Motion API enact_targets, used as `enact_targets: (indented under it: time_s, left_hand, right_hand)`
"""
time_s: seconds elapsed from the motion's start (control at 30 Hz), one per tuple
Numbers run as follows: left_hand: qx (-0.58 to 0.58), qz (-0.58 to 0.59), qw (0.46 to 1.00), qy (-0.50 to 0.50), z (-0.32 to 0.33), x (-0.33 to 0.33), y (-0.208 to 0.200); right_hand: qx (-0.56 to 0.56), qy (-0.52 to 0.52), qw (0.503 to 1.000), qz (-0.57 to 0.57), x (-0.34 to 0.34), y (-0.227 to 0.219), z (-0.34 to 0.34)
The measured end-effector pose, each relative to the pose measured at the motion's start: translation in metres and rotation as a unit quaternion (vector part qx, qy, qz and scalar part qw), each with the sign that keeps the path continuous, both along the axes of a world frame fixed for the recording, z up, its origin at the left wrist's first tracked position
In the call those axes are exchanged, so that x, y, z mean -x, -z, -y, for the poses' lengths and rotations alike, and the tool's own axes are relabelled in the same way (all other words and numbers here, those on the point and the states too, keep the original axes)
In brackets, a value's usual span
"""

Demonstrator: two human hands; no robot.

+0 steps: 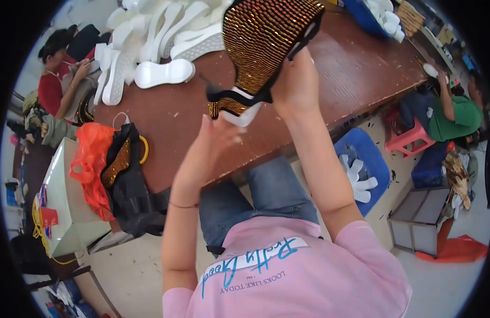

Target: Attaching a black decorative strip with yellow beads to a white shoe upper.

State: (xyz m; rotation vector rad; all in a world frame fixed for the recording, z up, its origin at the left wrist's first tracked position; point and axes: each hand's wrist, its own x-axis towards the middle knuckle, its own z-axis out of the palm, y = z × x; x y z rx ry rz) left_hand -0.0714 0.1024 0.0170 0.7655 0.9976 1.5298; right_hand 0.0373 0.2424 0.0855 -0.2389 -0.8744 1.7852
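A shoe upper covered in rows of shiny gold-orange beads, with black edging, is held up over the brown table. My right hand grips its right edge, with the fingers partly hidden behind it. My left hand is at the lower end, its thumb beside a narrow beaded band. Motion smears the left fingers, so their grip is unclear. A white piece shows under that lower end; I cannot make out what it is. Several white shoe soles lie piled on the table just left of the upper.
On the brown table, an orange plastic bag and black material with another beaded piece lie at the left edge. A blue bin with white pieces stands at right. People sit working at far left and far right.
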Motion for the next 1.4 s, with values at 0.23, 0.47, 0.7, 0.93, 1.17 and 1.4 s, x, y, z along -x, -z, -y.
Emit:
enact_targets:
  time_s: [0.23, 0.47, 0.7, 0.93, 1.17, 1.4]
  left_hand:
    - [-0.113, 0.033, 0.99, -0.082, -0.016, -0.037, -0.022]
    - [-0.163, 0.06, 0.978, -0.113, -0.016, -0.039, -0.037]
    - [-0.299, -0.368, 0.879, 0.059, 0.034, -0.06, -0.011]
    - [-0.178, -0.463, 0.867, 0.032, -0.025, -0.027, 0.052]
    - [-0.071, -0.022, 0.997, 0.0, -0.087, -0.012, 0.013]
    - [-0.167, -0.04, 0.974, -0.146, -0.021, -0.008, -0.038]
  right_hand:
    - [-0.022, 0.038, 0.999, 0.015, -0.041, -0.022, 0.015]
    - [-0.081, 0.107, 0.991, -0.013, -0.05, 0.002, 0.013]
    - [0.21, -0.036, 0.968, -0.135, -0.07, -0.025, -0.033]
    - [0.089, -0.349, 0.9, -0.245, -0.079, -0.019, 0.003]
    - [-0.161, -0.002, 0.934, -0.319, -0.135, -0.059, 0.025]
    - [-0.281, 0.262, 0.914, -0.128, -0.112, -0.036, 0.019]
